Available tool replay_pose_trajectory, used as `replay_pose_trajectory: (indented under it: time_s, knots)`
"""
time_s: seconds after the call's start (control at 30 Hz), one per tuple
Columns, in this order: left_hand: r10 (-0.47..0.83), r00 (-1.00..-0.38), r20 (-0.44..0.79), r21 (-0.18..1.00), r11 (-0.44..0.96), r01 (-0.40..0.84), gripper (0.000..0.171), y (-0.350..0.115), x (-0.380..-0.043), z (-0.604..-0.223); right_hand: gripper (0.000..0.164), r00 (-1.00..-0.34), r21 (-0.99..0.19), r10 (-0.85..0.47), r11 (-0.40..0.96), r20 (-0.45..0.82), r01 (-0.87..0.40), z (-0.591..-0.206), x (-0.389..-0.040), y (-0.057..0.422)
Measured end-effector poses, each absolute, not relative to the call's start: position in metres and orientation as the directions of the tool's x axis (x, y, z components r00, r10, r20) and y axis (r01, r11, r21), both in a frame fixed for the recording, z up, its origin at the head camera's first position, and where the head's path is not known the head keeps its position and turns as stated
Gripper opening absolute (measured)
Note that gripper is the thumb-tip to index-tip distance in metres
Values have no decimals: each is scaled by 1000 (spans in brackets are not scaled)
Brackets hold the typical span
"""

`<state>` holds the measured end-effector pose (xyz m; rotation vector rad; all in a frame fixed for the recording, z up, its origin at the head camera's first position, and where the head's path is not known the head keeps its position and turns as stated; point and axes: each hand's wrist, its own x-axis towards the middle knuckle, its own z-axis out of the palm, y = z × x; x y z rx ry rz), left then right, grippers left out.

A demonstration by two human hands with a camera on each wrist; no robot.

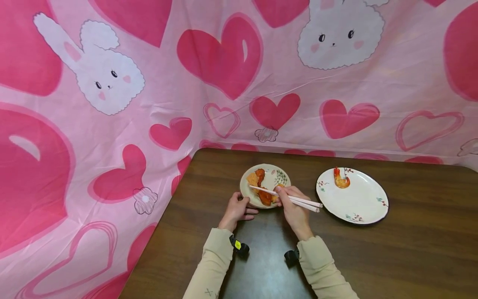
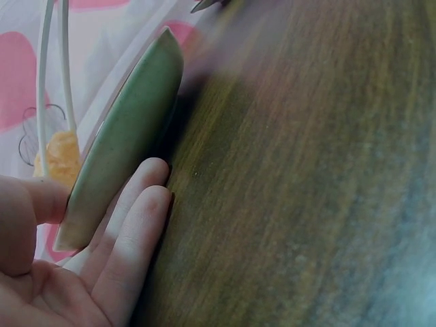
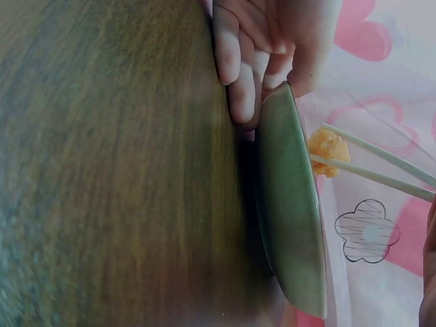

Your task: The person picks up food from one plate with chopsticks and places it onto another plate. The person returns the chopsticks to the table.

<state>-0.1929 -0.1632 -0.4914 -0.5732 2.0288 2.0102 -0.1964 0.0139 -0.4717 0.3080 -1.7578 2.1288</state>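
The left hand point(image 1: 237, 207) grips the near-left rim of a small cream plate point(image 1: 269, 175), its thumb on top and fingers by the underside. Chopsticks point(image 1: 306, 203) are held in the right hand point(image 1: 295, 209) over that plate. Their tips meet a golden-orange lump of food point(image 1: 252, 179) at the plate's left; in the right wrist view the tips stand either side of the lump point(image 3: 328, 146), above the rim. Whether it is lifted, I cannot tell. Red-brown glazed pieces point(image 1: 265, 197) lie beside it, and the right hand partly hides a yellowish piece.
To the right stands a larger white oval plate point(image 1: 358, 199) with a dark edge, bearing one shrimp point(image 1: 341, 181). Both plates are on a brown wooden table point(image 1: 422, 232). A pink heart-and-rabbit cloth point(image 1: 291, 83) hangs along the table's back and left edges.
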Motion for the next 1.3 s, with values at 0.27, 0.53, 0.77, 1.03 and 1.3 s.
replay_pose_trajectory:
  time_s: [0.27,0.53,0.77,1.03,1.3]
  knots:
    - [-111,-895,-431,902,-14,-432,34,-164,-192,-490,15,-891,-871,117,-187,439,-454,-484,-203,19]
    - [-107,-893,-436,899,-18,-437,34,-163,-192,-488,21,-880,-881,162,-91,447,-464,-533,-230,27]
    - [-112,-901,-419,907,-15,-420,34,-163,-192,-491,16,-863,-861,165,-107,478,-498,-498,-214,33]
    - [-101,-905,-414,910,-11,-415,35,-163,-191,-492,19,-889,-893,155,-70,431,-445,-423,-175,39]
    - [-91,-904,-418,908,-5,-419,37,-165,-191,-490,15,-885,-896,205,-67,418,-439,-416,-173,48]
